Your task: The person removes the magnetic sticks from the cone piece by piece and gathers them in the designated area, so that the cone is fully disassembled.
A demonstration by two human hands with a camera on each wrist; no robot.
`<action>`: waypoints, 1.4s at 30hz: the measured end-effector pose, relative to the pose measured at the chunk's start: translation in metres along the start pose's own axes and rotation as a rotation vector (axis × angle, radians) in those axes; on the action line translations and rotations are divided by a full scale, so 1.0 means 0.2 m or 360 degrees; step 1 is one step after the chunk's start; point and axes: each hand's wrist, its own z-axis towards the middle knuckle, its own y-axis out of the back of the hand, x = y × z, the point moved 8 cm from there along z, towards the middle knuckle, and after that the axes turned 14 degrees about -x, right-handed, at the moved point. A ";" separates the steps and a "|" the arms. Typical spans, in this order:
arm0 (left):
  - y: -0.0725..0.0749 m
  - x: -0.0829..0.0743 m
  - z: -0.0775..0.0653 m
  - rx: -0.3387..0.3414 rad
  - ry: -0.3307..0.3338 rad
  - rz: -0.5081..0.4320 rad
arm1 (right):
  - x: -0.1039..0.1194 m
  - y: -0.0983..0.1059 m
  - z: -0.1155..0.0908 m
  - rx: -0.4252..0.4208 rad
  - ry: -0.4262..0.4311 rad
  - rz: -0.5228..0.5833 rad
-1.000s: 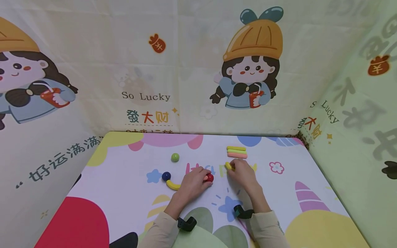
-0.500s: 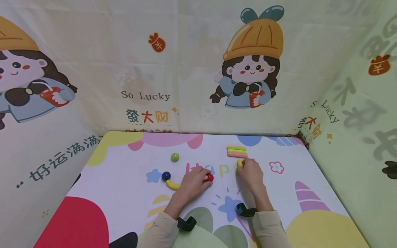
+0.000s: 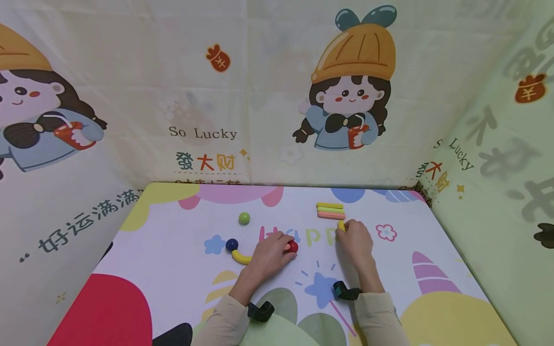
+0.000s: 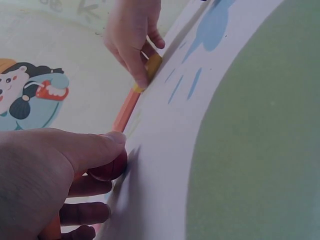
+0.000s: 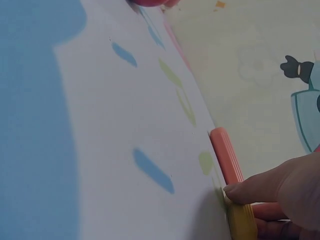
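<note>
My left hand (image 3: 271, 253) pinches a red ball (image 4: 112, 167) between thumb and fingers at the middle of the table. A yellow curved rod (image 3: 241, 258) runs out from under this hand, its far end against a dark blue ball (image 3: 232, 245). To the right, my right hand (image 3: 356, 240) pinches a short yellow rod (image 5: 242, 220) between thumb and fingers; much of it is covered by the fingers. Just beyond that hand lie a pink rod (image 3: 331, 216), a lime rod (image 3: 331, 210) and a yellow rod (image 3: 330, 205), side by side.
A green ball (image 3: 244, 218) stands alone behind the dark blue ball. The printed table (image 3: 173, 269) meets a patterned cloth wall (image 3: 268, 120) at its back edge, with more cloth at both sides.
My right hand has moved to the right with the yellow rod, stopping in front of the row of rods. The left hand stays in place on the red ball.
</note>
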 end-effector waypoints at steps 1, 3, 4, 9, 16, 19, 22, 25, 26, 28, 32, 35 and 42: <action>0.00 0.00 0.00 -0.0001 0.0000 0.0001 | 0.00 0.00 0.00 -0.0006 -0.0001 0.0004; 0.00 0.00 0.00 0.0001 0.0002 0.0003 | -0.01 0.01 0.01 -0.0014 -0.0003 0.0012; 0.00 0.00 0.00 0.0002 0.0005 0.0005 | -0.02 0.01 0.01 -0.0018 -0.0004 0.0012; -0.01 0.00 0.00 0.0012 0.0021 0.0001 | -0.02 0.01 0.01 -0.0034 -0.0005 0.0010; 0.00 0.00 0.00 0.0019 0.0024 -0.0009 | -0.02 0.02 0.01 -0.0019 -0.0006 -0.0042; 0.00 0.00 0.00 0.0038 0.0031 -0.0012 | -0.01 0.04 0.01 -0.0032 0.0000 -0.0065; 0.01 0.00 0.00 0.0059 0.0032 -0.0015 | 0.01 0.07 0.01 -0.0083 0.0024 -0.0062; 0.01 0.00 0.00 0.0074 0.0023 -0.0020 | 0.04 0.09 0.01 -0.0151 0.0064 -0.0031; 0.02 0.00 0.00 0.0082 0.0022 -0.0024 | 0.05 0.10 0.01 -0.0172 0.0080 -0.0017; 0.02 0.00 0.00 0.0095 0.0026 -0.0039 | 0.07 0.12 0.01 -0.0196 0.0107 0.0005; 0.03 0.01 0.00 0.0101 0.0039 -0.0076 | 0.11 0.12 0.00 -0.0172 0.0146 0.0060; 0.04 0.04 0.00 0.0091 0.0064 -0.0111 | 0.15 0.11 -0.01 -0.0123 0.0178 0.0107; 0.05 0.08 0.00 0.0109 0.0168 -0.0214 | 0.28 0.05 -0.06 -0.0024 0.0399 0.0242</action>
